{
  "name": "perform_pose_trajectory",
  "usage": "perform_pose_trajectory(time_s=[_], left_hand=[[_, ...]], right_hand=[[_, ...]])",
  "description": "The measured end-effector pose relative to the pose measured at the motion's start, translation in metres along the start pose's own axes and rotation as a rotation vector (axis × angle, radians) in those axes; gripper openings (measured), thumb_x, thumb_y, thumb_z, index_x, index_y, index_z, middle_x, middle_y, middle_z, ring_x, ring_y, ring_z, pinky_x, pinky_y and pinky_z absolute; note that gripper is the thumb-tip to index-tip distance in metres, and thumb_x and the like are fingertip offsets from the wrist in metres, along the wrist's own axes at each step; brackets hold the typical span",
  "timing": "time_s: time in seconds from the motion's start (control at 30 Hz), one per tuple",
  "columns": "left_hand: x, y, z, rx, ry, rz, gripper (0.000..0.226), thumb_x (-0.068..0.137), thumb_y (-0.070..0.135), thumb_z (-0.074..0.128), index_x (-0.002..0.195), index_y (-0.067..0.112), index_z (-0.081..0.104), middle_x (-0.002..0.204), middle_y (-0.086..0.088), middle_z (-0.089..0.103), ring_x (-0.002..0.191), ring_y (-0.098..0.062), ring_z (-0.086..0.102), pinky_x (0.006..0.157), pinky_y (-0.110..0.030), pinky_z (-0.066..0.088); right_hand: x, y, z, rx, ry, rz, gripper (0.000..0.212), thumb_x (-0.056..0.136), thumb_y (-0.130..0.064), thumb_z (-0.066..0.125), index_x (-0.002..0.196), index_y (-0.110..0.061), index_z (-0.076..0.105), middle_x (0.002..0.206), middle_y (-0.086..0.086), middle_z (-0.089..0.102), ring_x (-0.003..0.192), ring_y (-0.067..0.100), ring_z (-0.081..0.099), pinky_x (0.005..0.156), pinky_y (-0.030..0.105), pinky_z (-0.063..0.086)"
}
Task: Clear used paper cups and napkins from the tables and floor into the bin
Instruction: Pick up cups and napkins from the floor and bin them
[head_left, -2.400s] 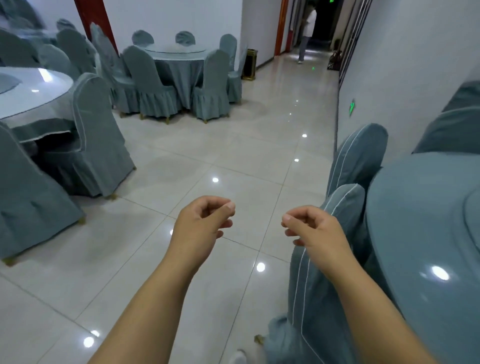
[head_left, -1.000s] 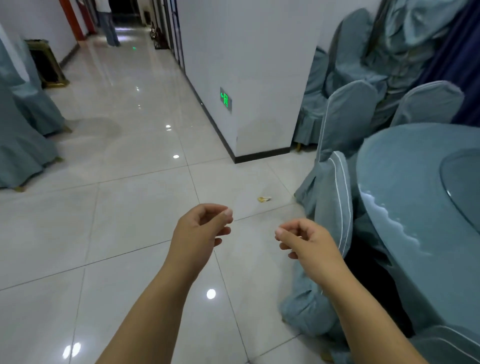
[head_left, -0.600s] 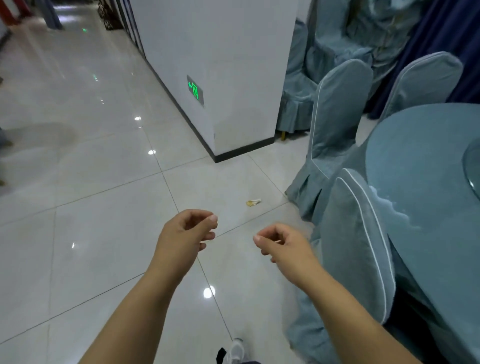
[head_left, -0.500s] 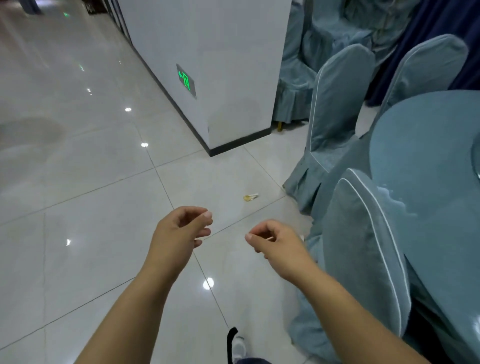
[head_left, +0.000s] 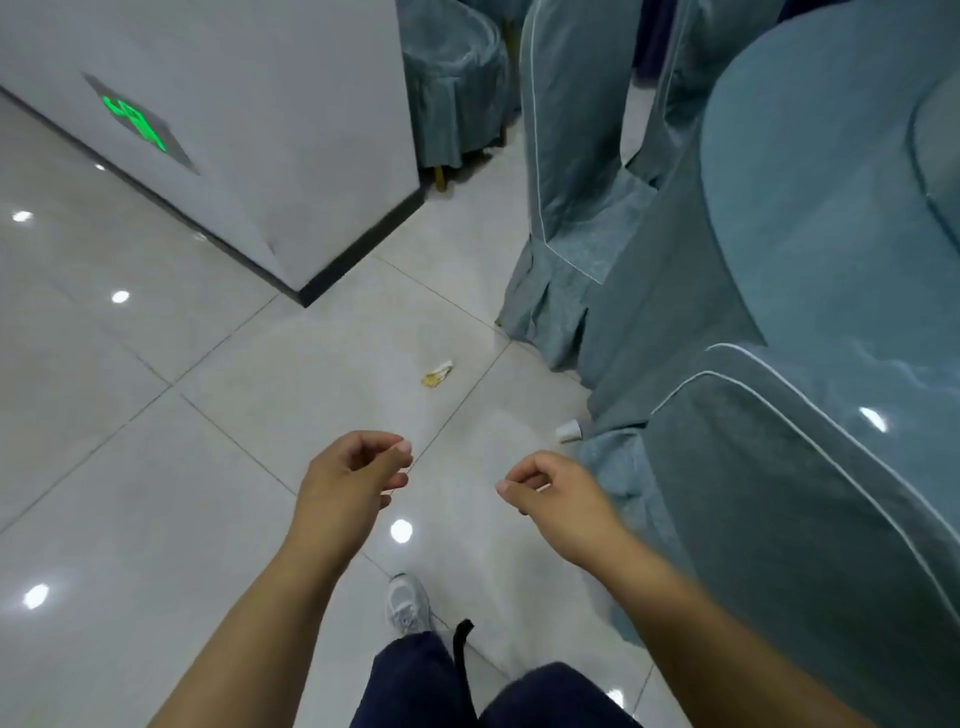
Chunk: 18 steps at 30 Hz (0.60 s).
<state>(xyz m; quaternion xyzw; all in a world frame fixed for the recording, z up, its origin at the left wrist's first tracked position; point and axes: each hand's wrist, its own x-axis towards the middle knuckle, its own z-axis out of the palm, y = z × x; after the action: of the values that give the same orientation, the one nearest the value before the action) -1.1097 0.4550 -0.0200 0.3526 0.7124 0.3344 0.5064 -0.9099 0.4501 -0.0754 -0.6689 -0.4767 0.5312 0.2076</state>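
In the head view, the left hand (head_left: 350, 480) and the right hand (head_left: 556, 493) were held out over the tiled floor (head_left: 156, 467), apart from each other. Both had the fingers loosely curled and held nothing. A small crumpled napkin (head_left: 437, 373), white and yellowish, lay on the floor ahead of the left hand, well apart from it. A white paper cup (head_left: 570, 431) lay on its side on the floor just ahead of the right hand, touching the skirt of a covered chair (head_left: 779, 493). The table (head_left: 831, 208) with a blue-grey cloth stood to the right of the right hand. Below the hands, a grey shoe (head_left: 408, 603) stood on the floor.
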Motion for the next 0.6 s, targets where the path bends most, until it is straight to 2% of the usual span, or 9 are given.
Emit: perform_pose_trajectory(time_s=[0.13,0.3,0.4,0.53,0.6], left_hand=[[0.082,0.016,0.006,0.142,-0.136,0.013,0.006,0.089,0.023,0.061,0.087,0.019,0.065,0.089,-0.003,0.07,0.083,-0.017,0.066,0.075,-0.032,0.052],[0.173,0.019,0.044,0.239,-0.262,-0.016,0.007,0.088,0.021,0.063,0.089,0.015,0.066,0.09,-0.006,0.07,0.083,-0.019,0.068,0.074,-0.032,0.052],[0.231,0.008,0.082,0.283,-0.331,-0.036,0.007,0.088,0.021,0.063,0.09,0.015,0.066,0.091,-0.005,0.07,0.082,-0.018,0.068,0.074,-0.033,0.053],[0.31,-0.025,0.13,0.344,-0.422,-0.044,0.008,0.088,0.022,0.063,0.091,0.016,0.066,0.092,-0.004,0.07,0.082,-0.016,0.068,0.079,-0.036,0.052],[0.348,-0.048,0.15,0.363,-0.452,-0.06,0.006,0.087,0.021,0.064,0.09,0.016,0.066,0.092,-0.006,0.07,0.082,-0.018,0.068,0.079,-0.034,0.051]], right_hand=[[0.05,-0.007,0.001,0.048,0.128,0.106,0.012,0.085,-0.033,0.066,0.086,-0.021,0.063,0.081,-0.01,0.061,0.078,0.009,0.059,0.063,0.016,0.041],[0.114,0.011,-0.002,0.125,0.242,0.25,0.009,0.084,-0.03,0.067,0.084,-0.021,0.063,0.081,-0.011,0.064,0.075,0.004,0.06,0.061,0.012,0.041],[0.163,0.034,-0.004,0.176,0.312,0.321,0.01,0.084,-0.027,0.068,0.078,-0.022,0.062,0.075,-0.01,0.063,0.07,0.005,0.059,0.064,0.016,0.041],[0.228,0.071,0.005,0.171,0.297,0.392,0.008,0.087,-0.027,0.065,0.089,-0.019,0.064,0.077,-0.014,0.061,0.071,0.004,0.057,0.054,0.001,0.038],[0.257,0.096,0.017,0.202,0.305,0.432,0.007,0.087,-0.026,0.065,0.09,-0.019,0.064,0.079,-0.014,0.061,0.074,0.005,0.058,0.055,0.004,0.038]])
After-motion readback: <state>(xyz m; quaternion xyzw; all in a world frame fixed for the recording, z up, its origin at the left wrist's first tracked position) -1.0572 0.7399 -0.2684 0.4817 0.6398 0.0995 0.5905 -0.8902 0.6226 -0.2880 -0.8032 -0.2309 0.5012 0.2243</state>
